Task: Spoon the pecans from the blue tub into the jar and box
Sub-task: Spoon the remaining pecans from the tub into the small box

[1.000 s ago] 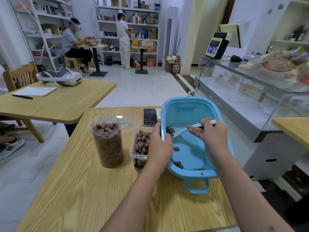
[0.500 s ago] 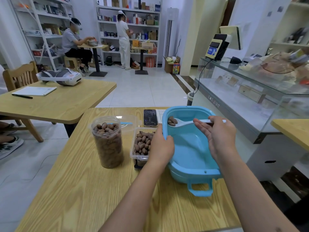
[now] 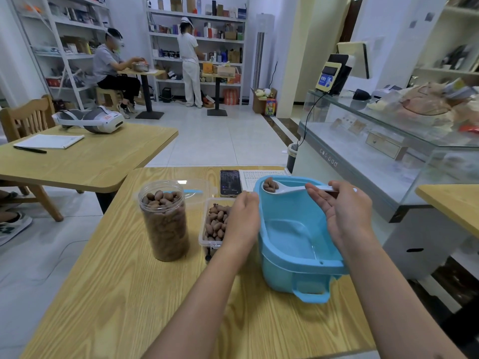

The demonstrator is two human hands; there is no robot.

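Wood-grain table (image 3: 103,307) under me, shop shelves behind. Blue tub (image 3: 298,244) sits at the table's right edge, tipped so its far rim rides high, and its visible inside looks bare of nuts. My right hand (image 3: 347,216) holds the white spoon (image 3: 287,189) by the handle, palm turned up, fingers fairly straight with the handle lying across them; how my thumb sits on it, I cannot tell. A few pecans (image 3: 270,184) sit in the spoon's bowl, level with the tub's far left corner. My left hand (image 3: 242,221) curls over the tub's left rim and grips it, fingers out of sight inside.

Just left of that hand, the clear box (image 3: 212,226) is filled with pecans, touching or nearly touching the tub's side. Further left stands the clear jar (image 3: 164,221), upright, lid off, packed nearly to the mouth. Behind the jar and box lies a clear lid (image 3: 197,193), and beside it a dark phone (image 3: 230,183) flat on the table, then a white printed sheet (image 3: 256,176).

Off left, another table carries a headset (image 3: 96,119), paper and pen. Two people work at the far shelves.
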